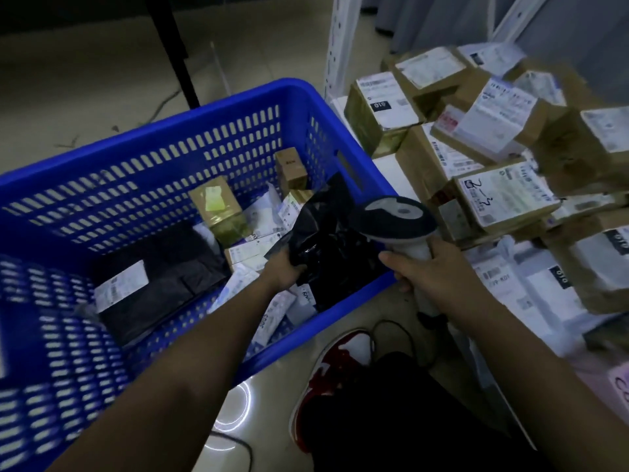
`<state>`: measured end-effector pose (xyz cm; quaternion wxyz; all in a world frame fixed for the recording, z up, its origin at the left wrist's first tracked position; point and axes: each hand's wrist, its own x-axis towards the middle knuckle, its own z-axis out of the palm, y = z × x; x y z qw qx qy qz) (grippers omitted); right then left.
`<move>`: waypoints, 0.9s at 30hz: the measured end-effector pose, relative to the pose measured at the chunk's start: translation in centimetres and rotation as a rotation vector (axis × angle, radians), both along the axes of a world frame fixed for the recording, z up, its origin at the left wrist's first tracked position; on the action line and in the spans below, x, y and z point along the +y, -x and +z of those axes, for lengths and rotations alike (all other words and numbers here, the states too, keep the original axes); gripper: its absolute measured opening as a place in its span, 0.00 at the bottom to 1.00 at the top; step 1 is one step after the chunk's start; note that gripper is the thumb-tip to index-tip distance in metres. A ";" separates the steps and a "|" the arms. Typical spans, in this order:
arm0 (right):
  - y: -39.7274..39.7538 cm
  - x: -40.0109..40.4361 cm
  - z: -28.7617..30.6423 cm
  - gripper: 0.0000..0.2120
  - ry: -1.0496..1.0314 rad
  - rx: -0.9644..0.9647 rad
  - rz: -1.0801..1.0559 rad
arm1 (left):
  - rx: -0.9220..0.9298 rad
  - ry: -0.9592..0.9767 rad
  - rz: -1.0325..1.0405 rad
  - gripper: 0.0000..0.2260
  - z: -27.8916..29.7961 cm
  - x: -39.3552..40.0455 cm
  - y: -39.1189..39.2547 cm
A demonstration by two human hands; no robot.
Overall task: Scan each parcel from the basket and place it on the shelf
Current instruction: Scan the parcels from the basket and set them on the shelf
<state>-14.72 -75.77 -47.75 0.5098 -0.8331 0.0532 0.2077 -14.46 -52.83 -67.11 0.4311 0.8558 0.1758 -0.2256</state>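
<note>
The left hand point(284, 271), at the centre of the frame, has its fingers curled tight round a black plastic parcel bag point(326, 240), pinching the crumpled lower left edge of it; the thumb lies on the near face and the other fingertips are hidden behind the film. The bag stands raised and tilted over the right end of the blue basket point(143, 144), its top corner reaching toward the basket's far right wall.

The right hand point(430, 265), just right of centre, is wrapped round the pale handle of a handheld scanner point(396, 216). Its fingers are closed on the grip with the thumb across the near side, and the dark head of the scanner points up and left, close beside the black bag. A cable point(394, 330) trails from the handle's foot down to the floor.

Inside the basket, filling the left and middle of the frame, lie more parcels: a flat black bag with a white label point(153, 284) at lower left, a small taped carton point(218, 209) near the middle, a brown box point(291, 166) against the far wall, and white labelled packets point(262, 240) between them.

At the right of the frame, brown cartons with labels point(503, 195) are heaped on the white shelf point(384, 161), beside the basket. A red and white shoe point(333, 369) shows at the bottom centre.
</note>
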 end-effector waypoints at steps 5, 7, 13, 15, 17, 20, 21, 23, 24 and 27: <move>0.0 -2.4 -0.2 0.09 -0.040 0.027 0.002 | -0.046 -0.147 0.037 0.34 -3.2 -1.1 -4.7; 0.0 -2.8 -0.4 0.08 -0.051 0.037 -0.016 | -0.104 -0.120 0.019 0.34 -3.6 -1.4 -6.0; 0.1 -3.0 -0.7 0.07 -0.115 0.048 -0.039 | 0.034 -0.235 -0.276 0.17 -3.2 -2.8 -6.1; 0.2 -3.1 -0.8 0.06 -0.117 0.042 -0.038 | 0.043 -0.306 -0.255 0.14 -2.9 -2.9 -5.4; 0.3 -3.3 -0.7 0.04 -0.130 0.042 -0.057 | 0.010 -0.288 -0.173 0.11 -2.0 -3.1 -4.9; 0.8 -3.6 -0.2 0.04 -0.126 0.037 -0.098 | -0.163 -0.100 0.111 0.07 1.0 -3.5 -4.1; 1.1 -3.8 0.1 0.05 -0.125 0.035 -0.116 | -0.221 -0.024 0.213 0.07 2.3 -3.5 -3.8; 1.9 -4.2 1.0 0.05 -0.126 0.033 -0.149 | -0.320 0.073 0.326 0.09 5.0 -3.7 -3.3; 2.4 -4.5 1.5 0.06 -0.123 0.034 -0.154 | -0.370 0.107 0.357 0.11 6.5 -3.7 -3.0; 3.7 -5.5 3.5 0.08 -0.143 0.032 -0.180 | -0.511 0.138 0.374 0.14 11.2 -3.9 -2.6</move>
